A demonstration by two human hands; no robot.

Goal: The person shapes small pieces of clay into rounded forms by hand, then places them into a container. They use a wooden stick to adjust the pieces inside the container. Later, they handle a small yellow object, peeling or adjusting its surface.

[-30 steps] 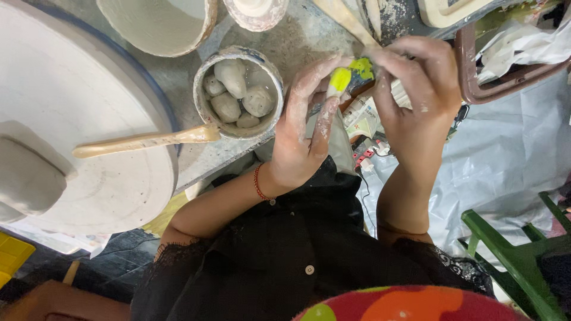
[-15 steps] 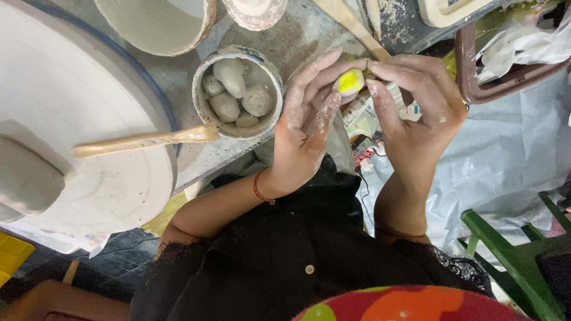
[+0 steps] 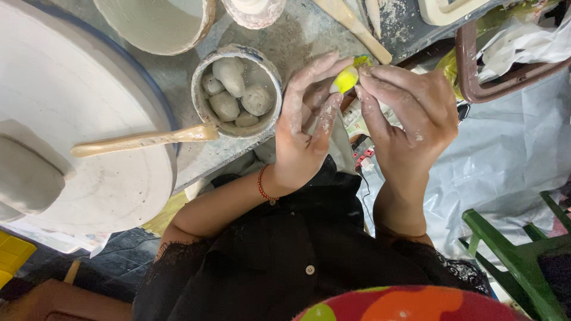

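My left hand [image 3: 306, 128] and my right hand [image 3: 404, 119] meet over the edge of a grey worktable [image 3: 297, 30]. Both are smeared with pale clay. Between their fingertips they pinch a small yellow-green object [image 3: 346, 78]; what it is I cannot tell. A red thread bracelet circles the left wrist. Just left of the left hand stands a round clay-caked tub [image 3: 205, 98] holding several grey lumps of clay [image 3: 238, 89]. A wooden paddle tool [image 3: 137, 141] leans against the tub's near side.
A large white round wheel slab [image 3: 77, 113] with a grey clay block [image 3: 27, 181] fills the left. Two pale bowls [image 3: 154, 24] stand at the top. A wooden stick [image 3: 354, 27] lies at the top centre. A brown tray [image 3: 505, 71], plastic sheeting and a green chair [image 3: 517, 255] are on the right.
Both hands have shifted slightly and turned the yellow-green object; the left fingers have straightened and lifted to its left side. The tub and the paddle have not moved.
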